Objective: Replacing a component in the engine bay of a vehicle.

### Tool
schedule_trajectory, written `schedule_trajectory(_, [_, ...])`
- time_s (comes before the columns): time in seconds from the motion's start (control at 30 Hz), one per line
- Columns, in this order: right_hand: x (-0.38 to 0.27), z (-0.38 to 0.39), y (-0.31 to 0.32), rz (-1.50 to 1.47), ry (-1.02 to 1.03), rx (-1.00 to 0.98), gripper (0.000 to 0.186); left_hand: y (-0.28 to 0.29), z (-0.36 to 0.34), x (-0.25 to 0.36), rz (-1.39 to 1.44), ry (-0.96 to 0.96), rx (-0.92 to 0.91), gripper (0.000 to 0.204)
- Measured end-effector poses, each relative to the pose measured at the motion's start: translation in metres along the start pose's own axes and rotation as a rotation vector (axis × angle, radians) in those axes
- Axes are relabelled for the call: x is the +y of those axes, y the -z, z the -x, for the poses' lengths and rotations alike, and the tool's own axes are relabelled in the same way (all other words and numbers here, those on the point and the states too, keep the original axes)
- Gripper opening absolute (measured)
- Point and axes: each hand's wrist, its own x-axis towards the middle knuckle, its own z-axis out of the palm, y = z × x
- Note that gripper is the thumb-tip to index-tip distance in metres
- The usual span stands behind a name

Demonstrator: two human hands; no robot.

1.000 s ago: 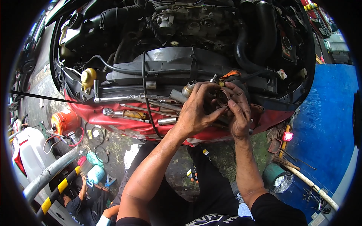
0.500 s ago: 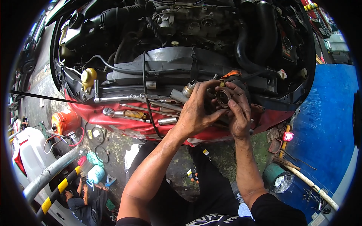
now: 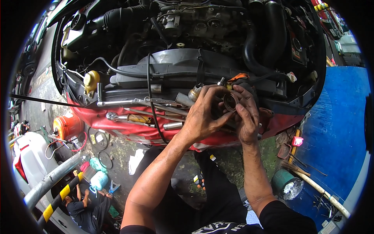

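Note:
Between my two hands, above the front edge of the open engine bay, is a dark, ring-shaped metal part [image 3: 230, 102] with a round hollow facing me. My right hand [image 3: 248, 117] is closed around its right side, thumb on the rim. From the other side my left hand [image 3: 203, 114] grips it, thumb near its lower edge and fingers curled behind. What the left fingers touch at the back is hidden. Just beyond the hands, an upright socket tool [image 3: 221, 81] and an orange rag [image 3: 238, 77] lie on the front panel.
A ratchet [image 3: 115, 116], a long wrench [image 3: 120, 102] and several sockets lie along the red cover [image 3: 93, 120]. A black cable [image 3: 149, 89] hangs across them. The engine [image 3: 194, 27] is exposed ahead. At lower left, a co-worker [image 3: 87, 208] crouches beside a white car [image 3: 33, 163].
The ring-shaped part has tilted slightly in my hands, which stay in almost the same place. At lower left, the co-worker has shifted and raised an arm.

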Motion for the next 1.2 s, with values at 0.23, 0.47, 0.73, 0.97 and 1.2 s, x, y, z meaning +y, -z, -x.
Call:
schedule_trajectory(0.23, [-0.005, 0.001, -0.004, 0.017, -0.035, 0.03, 0.049, 0.001, 0.0, 0.007, 0.117, 0.09, -0.024, 0.061])
schedule_trajectory(0.47, [-0.002, 0.001, -0.002, 0.035, -0.027, 0.032, 0.05, 0.001, -0.001, 0.007, 0.048, 0.035, -0.015, 0.062])
schedule_trajectory(0.73, [-0.005, 0.001, -0.009, 0.057, -0.039, 0.082, 0.053, 0.002, -0.001, 0.007, 0.06, 0.056, -0.018, 0.061])
schedule_trajectory(0.97, [-0.002, -0.001, -0.007, 0.049, -0.03, 0.084, 0.054, 0.002, -0.002, 0.007, 0.054, 0.061, -0.024, 0.061])
schedule_trajectory(1.2, [-0.001, -0.004, -0.003, -0.016, -0.037, 0.012, 0.051, 0.003, -0.004, 0.005, -0.016, 0.008, -0.031, 0.064])
